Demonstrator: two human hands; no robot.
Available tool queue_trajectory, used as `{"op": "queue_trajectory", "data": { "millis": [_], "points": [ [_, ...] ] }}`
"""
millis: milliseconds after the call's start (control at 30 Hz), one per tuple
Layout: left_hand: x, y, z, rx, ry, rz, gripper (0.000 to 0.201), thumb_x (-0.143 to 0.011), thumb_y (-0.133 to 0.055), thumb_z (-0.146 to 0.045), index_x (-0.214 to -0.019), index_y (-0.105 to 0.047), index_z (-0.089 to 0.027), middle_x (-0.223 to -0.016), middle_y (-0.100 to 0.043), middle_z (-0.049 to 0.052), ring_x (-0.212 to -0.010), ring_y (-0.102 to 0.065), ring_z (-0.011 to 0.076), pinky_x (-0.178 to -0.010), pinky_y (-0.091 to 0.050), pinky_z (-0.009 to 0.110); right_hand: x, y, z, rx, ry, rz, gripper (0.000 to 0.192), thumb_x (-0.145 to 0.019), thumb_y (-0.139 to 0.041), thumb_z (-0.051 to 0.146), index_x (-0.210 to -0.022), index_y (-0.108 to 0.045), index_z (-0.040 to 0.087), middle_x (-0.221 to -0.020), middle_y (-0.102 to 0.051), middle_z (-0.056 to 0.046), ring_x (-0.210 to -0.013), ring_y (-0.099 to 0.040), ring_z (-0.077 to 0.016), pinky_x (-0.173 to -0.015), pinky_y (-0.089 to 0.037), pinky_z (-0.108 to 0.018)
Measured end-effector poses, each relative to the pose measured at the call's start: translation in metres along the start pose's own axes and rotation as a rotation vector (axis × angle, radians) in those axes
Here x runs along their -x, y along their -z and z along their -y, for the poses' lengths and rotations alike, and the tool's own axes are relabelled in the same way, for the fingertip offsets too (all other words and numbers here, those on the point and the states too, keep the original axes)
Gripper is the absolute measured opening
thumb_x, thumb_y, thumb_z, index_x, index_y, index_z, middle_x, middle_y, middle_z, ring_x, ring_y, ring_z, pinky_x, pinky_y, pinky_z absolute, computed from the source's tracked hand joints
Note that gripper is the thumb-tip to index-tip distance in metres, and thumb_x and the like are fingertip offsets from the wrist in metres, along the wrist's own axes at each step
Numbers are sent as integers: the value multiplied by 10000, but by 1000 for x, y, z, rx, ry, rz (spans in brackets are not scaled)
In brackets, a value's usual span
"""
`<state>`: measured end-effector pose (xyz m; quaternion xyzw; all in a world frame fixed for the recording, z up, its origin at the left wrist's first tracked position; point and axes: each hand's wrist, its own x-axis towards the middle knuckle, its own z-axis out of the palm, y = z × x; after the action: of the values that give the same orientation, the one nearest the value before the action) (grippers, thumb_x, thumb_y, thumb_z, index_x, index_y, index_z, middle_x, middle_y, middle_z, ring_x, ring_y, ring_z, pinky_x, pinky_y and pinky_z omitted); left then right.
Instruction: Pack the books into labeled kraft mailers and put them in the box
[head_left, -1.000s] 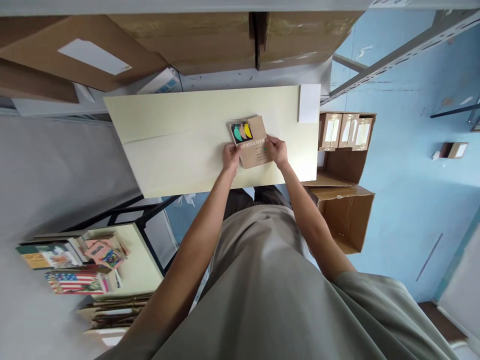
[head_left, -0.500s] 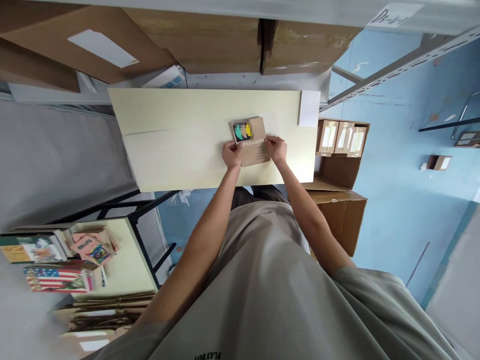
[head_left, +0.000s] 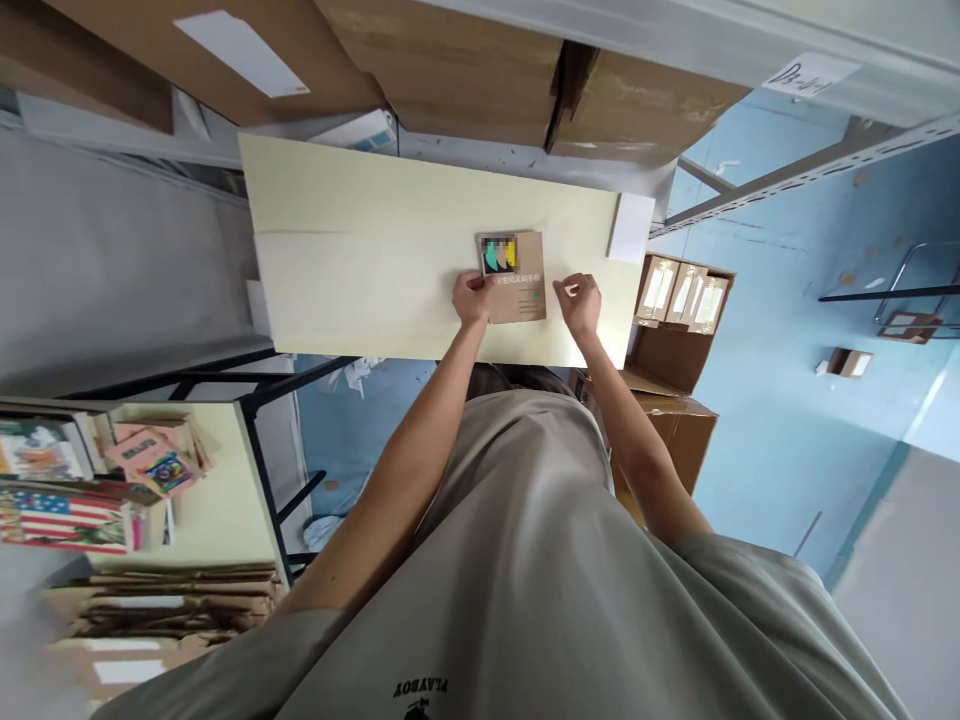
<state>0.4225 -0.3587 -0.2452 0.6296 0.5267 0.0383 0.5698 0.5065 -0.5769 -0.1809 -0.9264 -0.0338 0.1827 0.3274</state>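
Left hand (head_left: 472, 297) grips the brown paperback book (head_left: 517, 277) flat on the pale table (head_left: 360, 260). Right hand (head_left: 581, 302), loosely curled and empty, hovers just right of it.

A stockroom or book warehouse. Cardboard cartons (head_left: 450, 70) sit on metal shelving (head_left: 795, 175) beyond the hands. Stacked books (head_left: 67, 490) lie far left.

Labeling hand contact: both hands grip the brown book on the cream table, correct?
Not quite. In the head view only the left hand touches the book; the right hand is off it, just to its right above the table.
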Motion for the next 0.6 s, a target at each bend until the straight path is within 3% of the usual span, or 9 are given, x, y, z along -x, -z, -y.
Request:
{"op": "queue_trajectory", "data": {
  "millis": [167,333,467,600],
  "points": [
    [14,18,2,43,-51,118,426,-886,-971,-337,-1228,-736,-238,-1193,-839,91,-1183,-846,302,-1172,-650,482,20,-34,33,63,214,28,155,-1175,-606,320,-1110,-742,283,-1562,-746,-106,-1453,-678,-302,-1151,-697,-483],
    [28,35,-1,60,-135,141,394,-925,-980,-338,-1207,-719,-249,-1280,-835,110,-1283,-811,308,-1217,-634,463,21,-64,59,117,150,166,253,-1193,-479,227,-1201,-730,253,-1706,-666,-130,-1539,-625,-340,-1197,-690,-563],
    [32,40,-6,26,-160,143,302,-953,-965,-306,-1161,-757,-239,-1302,-800,124,-1270,-794,316,-1195,-636,458,21,-70,65,143,129,208,302,-1175,-466,168,-1222,-752,253,-1744,-650,-124,-1571,-619,-357,-1202,-685,-588],
    [37,31,-11,-36,-221,131,232,-944,-963,-243,-1086,-779,-241,-1242,-755,126,-1328,-739,340,-1266,-581,491,25,-70,60,111,151,200,289,-1203,-498,274,-1277,-777,282,-1772,-651,-74,-1552,-659,-329,-1214,-679,-533]
  ]
}}
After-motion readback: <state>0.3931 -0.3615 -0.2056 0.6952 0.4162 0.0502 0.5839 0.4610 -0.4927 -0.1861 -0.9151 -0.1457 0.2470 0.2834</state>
